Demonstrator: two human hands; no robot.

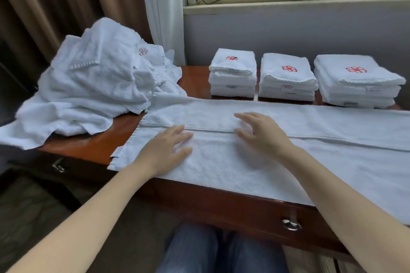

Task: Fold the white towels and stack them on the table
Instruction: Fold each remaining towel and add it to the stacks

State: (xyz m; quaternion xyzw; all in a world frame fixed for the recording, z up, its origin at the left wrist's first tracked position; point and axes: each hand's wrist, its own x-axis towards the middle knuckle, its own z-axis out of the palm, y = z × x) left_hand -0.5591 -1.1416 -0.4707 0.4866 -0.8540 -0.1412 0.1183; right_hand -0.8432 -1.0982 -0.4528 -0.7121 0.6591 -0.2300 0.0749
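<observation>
On the spread towel point(288, 162): my left hand point(168, 150) and right hand point(261, 133) lie palm down, apart from each other, fingers splayed and gripping nothing. The right one's fingers arch a little over the flap's edge.
Where the spread towel lies: lengthwise across the table point(93, 146), with one long flap folded toward me and its right end running out of view.
Risk, slipping: the spread towel's near side hangs over the table's front. I judge that a hard stroke toward me could drag the whole thing off.
Risk, crooked fold: if one hand smooths harder than the other, the flap could skew, and every later fold would come out uneven.
Risk, snagging: the heap of unfolded towels point(95, 86) touches the spread towel's far left corner. Lifting that end for the next fold may pull loose cloth along with it.
Risk, toppling: the heap of unfolded towels spills past the table's left side, away from the spread towel, so a tug could send part of it down.
Beyond the spread towel: three folded stacks point(287, 77) stand in a row just past its far edge, each with a red emblem on top. A wide swing of the cloth could knock them askew.
In the way: only the heap, at the left corner. The stacks leave little room behind.
Below the spread towel: a drawer handle point(291, 225) and my knees.
</observation>
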